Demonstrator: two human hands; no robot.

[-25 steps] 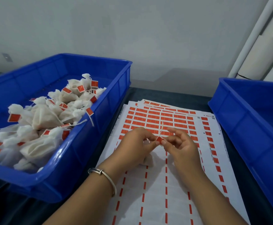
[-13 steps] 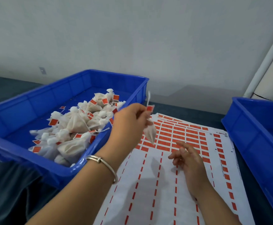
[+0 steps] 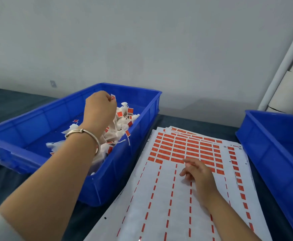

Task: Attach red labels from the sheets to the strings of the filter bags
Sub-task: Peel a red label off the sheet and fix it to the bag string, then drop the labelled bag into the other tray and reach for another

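Observation:
My left hand [image 3: 99, 108] is over the left blue bin [image 3: 107, 180], fingers pinched on a red label [image 3: 113, 97] at the end of a filter bag's string; the bag itself is hidden behind the hand. White filter bags with red labels [image 3: 123, 122] are heaped in that bin. My right hand [image 3: 199, 173] rests with loosely spread fingers on the label sheets [image 3: 168, 197], just below the rows of red labels [image 3: 185, 150]. It holds nothing.
A second blue bin [image 3: 273, 153] stands at the right edge of the sheets. The sheets lie in a stack on a dark table cover [image 3: 11, 105]. A grey wall rises behind, with white pipes [image 3: 285, 66] at the right.
My left hand carried the labelled filter bag from above the sheets leftward over the left bin. My right hand stayed on the sheets. The camera tilted up and left.

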